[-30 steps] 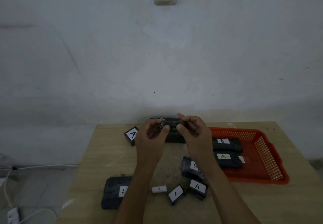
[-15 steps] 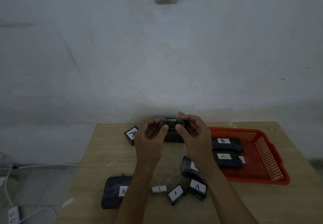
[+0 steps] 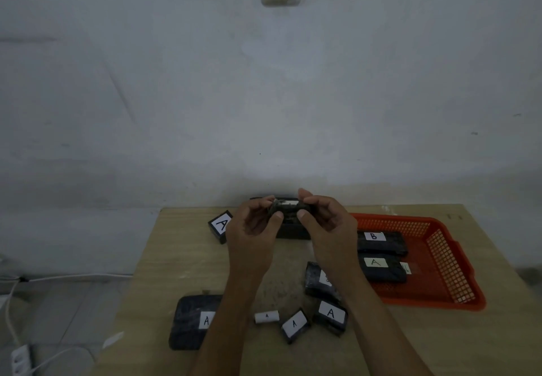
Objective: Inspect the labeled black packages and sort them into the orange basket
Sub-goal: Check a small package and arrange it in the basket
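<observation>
inspection under way, sorting comes next

centre of frame: the left hand (image 3: 254, 229) and right hand (image 3: 324, 223) pinch a small black package (image 3: 289, 207) between curled fingers and thumbs, above the table (image 3: 176, 258). its label can't be read. next, probably, carry it right into the orange basket (image 3: 448, 270).

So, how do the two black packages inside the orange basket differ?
The far black package carries a white label reading B; the near black package carries a label reading A. The B one lies closer to the wall. Both lie flat, label up, in the orange plastic basket.
</observation>
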